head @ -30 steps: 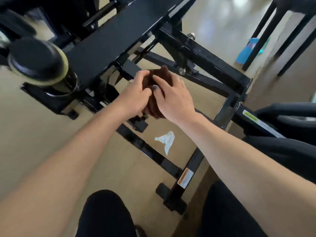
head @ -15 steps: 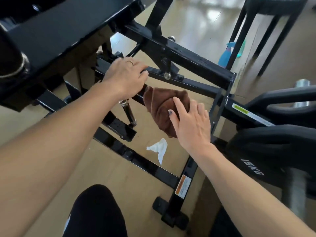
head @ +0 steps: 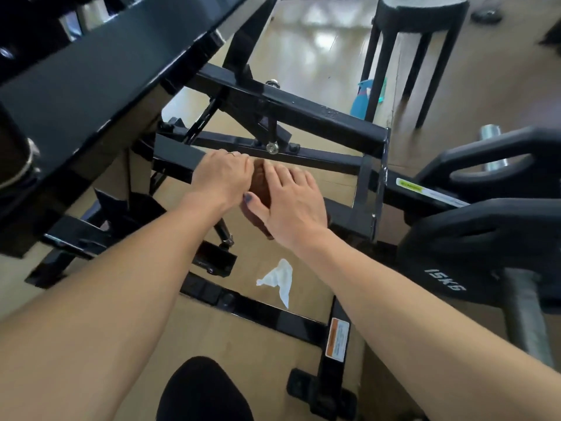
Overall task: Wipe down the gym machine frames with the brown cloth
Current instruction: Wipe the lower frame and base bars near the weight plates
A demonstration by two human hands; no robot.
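Closest to you was your knee (head: pixel 200 390), then the base rail (head: pixel 273 314) with the orange warning sticker (head: pixel 337 340) and a crumpled white tissue (head: pixel 277 281) lying on the floor (head: pixel 127 329) just past it. Worth grabbing that before you called the spot done.

Further in, both your hands met on the brown cloth (head: pixel 260 185), bunched up against the lower cross bar (head: pixel 318 162) of the frame. Your right hand (head: pixel 288 205) had its fingers spread flat over the cloth, pressing it. Your left hand (head: pixel 223 176) looked curled around the cloth's other end, though most of the cloth was hidden under your hands, so I couldn't be sure of that grip.

My take: with the cloth wadded like that you only cleaned a narrow strip. Wrapping it round the bar and sliding along the whole length, underside too, would've done better. Going slow near the bolt (head: pixel 271 148) made sense.

Beyond that sat the upper bar (head: pixel 318 117), the 15 kg plate (head: pixel 473 247) to your right, and a blue spray bottle (head: pixel 361 100) by the black stool (head: pixel 419 22).
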